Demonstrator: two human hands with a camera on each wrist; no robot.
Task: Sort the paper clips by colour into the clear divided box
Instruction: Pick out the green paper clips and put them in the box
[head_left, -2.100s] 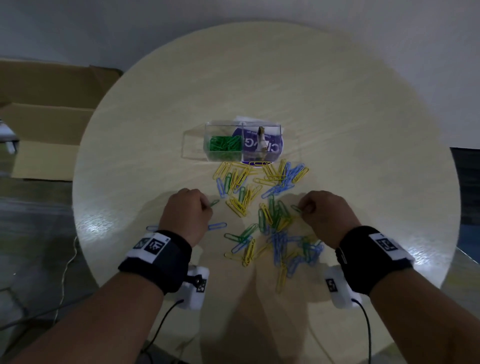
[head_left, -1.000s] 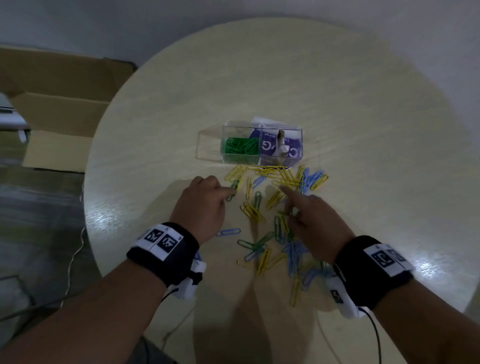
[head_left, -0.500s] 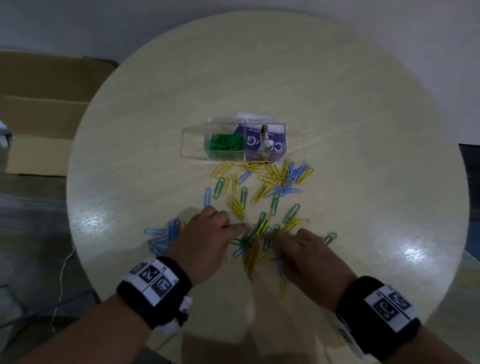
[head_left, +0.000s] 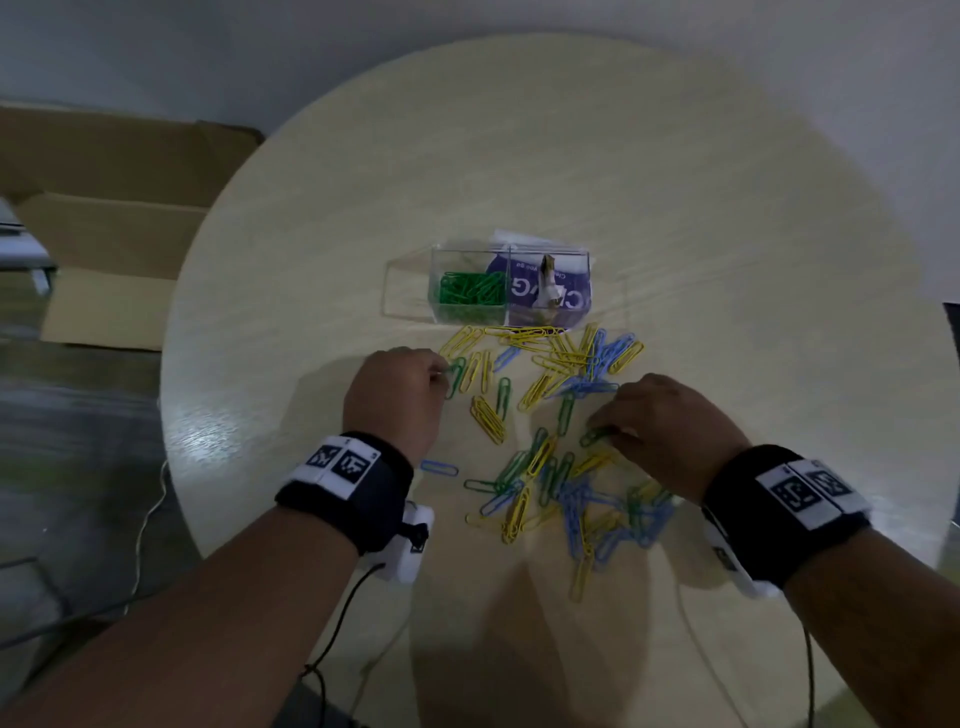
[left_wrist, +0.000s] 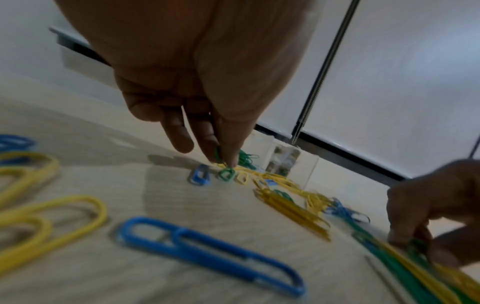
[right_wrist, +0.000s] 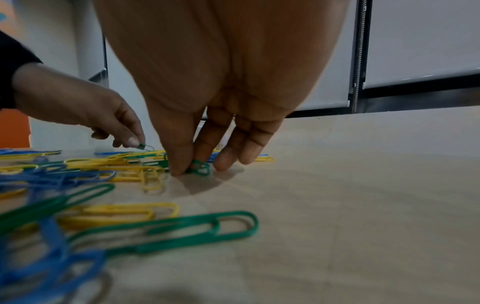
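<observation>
Yellow, blue and green paper clips (head_left: 540, 457) lie scattered on the round table, near the clear divided box (head_left: 571, 254). Its left compartment holds green clips (head_left: 471, 293). My left hand (head_left: 444, 371) is by the clips nearest the box, and its thumb and forefinger pinch a green clip (left_wrist: 217, 153), lifted just off the table. My right hand (head_left: 602, 432) is at the pile's right side, where thumb and forefinger pinch a green clip (right_wrist: 200, 167) that still lies on the table top.
The pale round table (head_left: 675, 182) has bare wood behind and to the right of the box. A single blue clip (head_left: 439, 468) lies near my left wrist. An open cardboard box (head_left: 104, 218) stands on the floor at left. Cables hang by the near edge.
Both hands left the near pile and spread apart. The left went forward towards the box and took a green clip; the right moved right onto another green clip.
</observation>
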